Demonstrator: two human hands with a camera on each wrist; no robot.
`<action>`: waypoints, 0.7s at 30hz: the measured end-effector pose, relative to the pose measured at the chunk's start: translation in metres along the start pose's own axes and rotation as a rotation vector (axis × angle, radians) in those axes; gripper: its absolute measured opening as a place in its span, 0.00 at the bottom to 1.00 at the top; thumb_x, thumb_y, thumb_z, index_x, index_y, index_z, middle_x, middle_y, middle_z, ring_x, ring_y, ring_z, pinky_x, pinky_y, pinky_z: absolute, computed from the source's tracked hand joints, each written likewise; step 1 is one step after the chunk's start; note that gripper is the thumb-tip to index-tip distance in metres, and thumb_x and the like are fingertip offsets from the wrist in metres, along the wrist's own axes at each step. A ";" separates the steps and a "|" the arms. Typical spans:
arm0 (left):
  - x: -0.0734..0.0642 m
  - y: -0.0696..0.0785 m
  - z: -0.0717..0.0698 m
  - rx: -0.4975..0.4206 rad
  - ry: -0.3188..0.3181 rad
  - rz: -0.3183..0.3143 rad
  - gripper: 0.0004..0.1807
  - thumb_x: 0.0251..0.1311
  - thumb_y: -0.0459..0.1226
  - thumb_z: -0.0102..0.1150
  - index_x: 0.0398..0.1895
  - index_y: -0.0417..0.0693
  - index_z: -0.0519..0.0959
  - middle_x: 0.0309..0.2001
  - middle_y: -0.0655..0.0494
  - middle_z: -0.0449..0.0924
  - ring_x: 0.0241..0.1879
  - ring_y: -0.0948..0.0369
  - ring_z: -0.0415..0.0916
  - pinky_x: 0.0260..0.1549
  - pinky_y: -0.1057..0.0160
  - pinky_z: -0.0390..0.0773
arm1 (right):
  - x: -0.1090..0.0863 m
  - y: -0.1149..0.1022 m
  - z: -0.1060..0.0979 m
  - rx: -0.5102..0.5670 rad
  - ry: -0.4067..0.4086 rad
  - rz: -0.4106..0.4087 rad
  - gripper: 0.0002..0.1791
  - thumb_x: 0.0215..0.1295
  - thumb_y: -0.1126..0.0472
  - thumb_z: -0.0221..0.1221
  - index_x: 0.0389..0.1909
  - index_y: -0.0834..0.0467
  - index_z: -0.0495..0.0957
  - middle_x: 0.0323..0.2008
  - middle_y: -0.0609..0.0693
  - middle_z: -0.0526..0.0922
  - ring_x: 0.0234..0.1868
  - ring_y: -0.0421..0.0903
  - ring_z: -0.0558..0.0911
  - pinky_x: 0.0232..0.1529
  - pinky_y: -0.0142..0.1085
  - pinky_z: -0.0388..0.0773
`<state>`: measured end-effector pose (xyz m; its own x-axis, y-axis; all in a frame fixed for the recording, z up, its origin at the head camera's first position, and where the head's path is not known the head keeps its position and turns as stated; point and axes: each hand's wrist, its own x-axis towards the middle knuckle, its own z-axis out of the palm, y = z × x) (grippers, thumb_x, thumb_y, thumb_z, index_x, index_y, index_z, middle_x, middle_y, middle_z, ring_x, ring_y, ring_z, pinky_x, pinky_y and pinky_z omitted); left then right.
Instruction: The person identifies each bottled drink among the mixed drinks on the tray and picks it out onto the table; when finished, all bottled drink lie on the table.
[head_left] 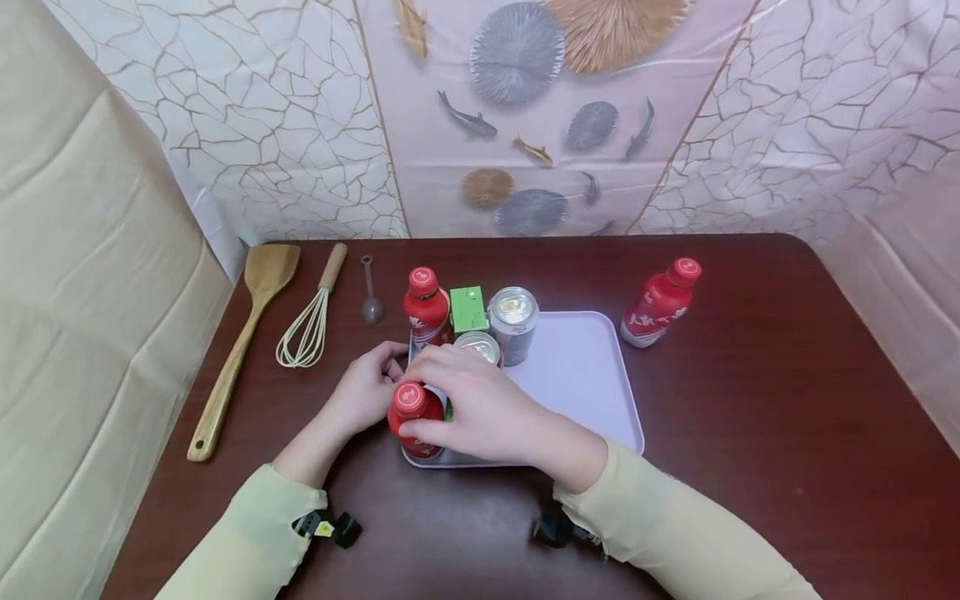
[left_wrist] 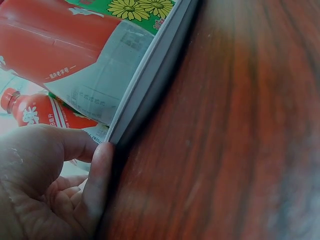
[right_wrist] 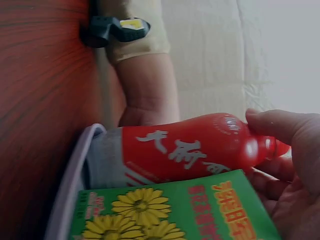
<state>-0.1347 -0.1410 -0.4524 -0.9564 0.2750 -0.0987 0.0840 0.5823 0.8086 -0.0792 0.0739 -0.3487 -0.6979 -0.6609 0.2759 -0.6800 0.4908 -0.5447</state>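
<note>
My right hand (head_left: 487,408) grips a red bottle (head_left: 411,408) near its neck. The bottle stands upright in the front left corner of a pale lilac tray (head_left: 585,375). At the tray's left edge is my left hand (head_left: 366,390), its thumb and index finger pinching the rim (left_wrist: 132,95) in the left wrist view. Beside the held bottle is a green carton with yellow flowers (right_wrist: 175,210), mostly hidden by my right hand in the head view. Farther back on the tray are another red bottle (head_left: 426,308), a green carton (head_left: 468,310) and two silver cans (head_left: 514,323).
A third red bottle (head_left: 660,304) stands on the table right of the tray. To the left lie a wooden spatula (head_left: 247,333), a whisk (head_left: 307,325) and a small metal spoon (head_left: 371,296). Patterned cloth (head_left: 300,125) hangs behind the table.
</note>
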 end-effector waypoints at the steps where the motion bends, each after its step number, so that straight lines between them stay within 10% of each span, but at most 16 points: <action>1: 0.000 0.000 -0.001 0.002 0.001 0.000 0.25 0.59 0.34 0.64 0.62 0.39 0.76 0.27 0.53 0.79 0.28 0.59 0.76 0.32 0.63 0.77 | 0.000 0.000 0.001 -0.006 0.006 0.006 0.20 0.59 0.49 0.73 0.50 0.50 0.82 0.46 0.41 0.82 0.51 0.40 0.78 0.59 0.39 0.75; 21: -0.001 0.002 -0.005 0.010 0.009 -0.002 0.26 0.60 0.38 0.68 0.61 0.38 0.76 0.26 0.54 0.79 0.25 0.60 0.75 0.30 0.62 0.75 | 0.001 0.000 0.006 0.065 0.094 -0.023 0.20 0.53 0.51 0.78 0.46 0.50 0.87 0.44 0.39 0.86 0.48 0.38 0.79 0.55 0.35 0.77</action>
<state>-0.1346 -0.1440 -0.4477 -0.9591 0.2667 -0.0952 0.0844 0.5902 0.8028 -0.0787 0.0699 -0.3529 -0.7024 -0.6138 0.3604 -0.6823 0.4364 -0.5866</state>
